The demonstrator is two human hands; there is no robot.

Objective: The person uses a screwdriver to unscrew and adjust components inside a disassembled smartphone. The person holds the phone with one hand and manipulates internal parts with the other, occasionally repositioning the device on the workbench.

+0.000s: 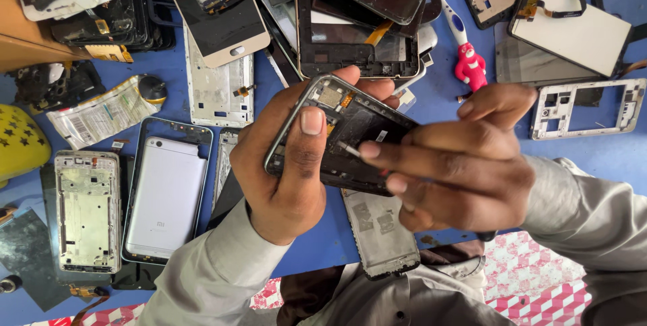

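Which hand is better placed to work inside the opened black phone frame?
Probably right. The right hand already has a thin pale tool on the black opened phone frame's interior; the left hand is wrapped around the frame, holding it.

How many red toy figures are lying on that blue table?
1. The red toy figure lies on the blue table at upper right, just above the right hand, beside a white toothbrush. Others could be hidden under the piled phone parts.
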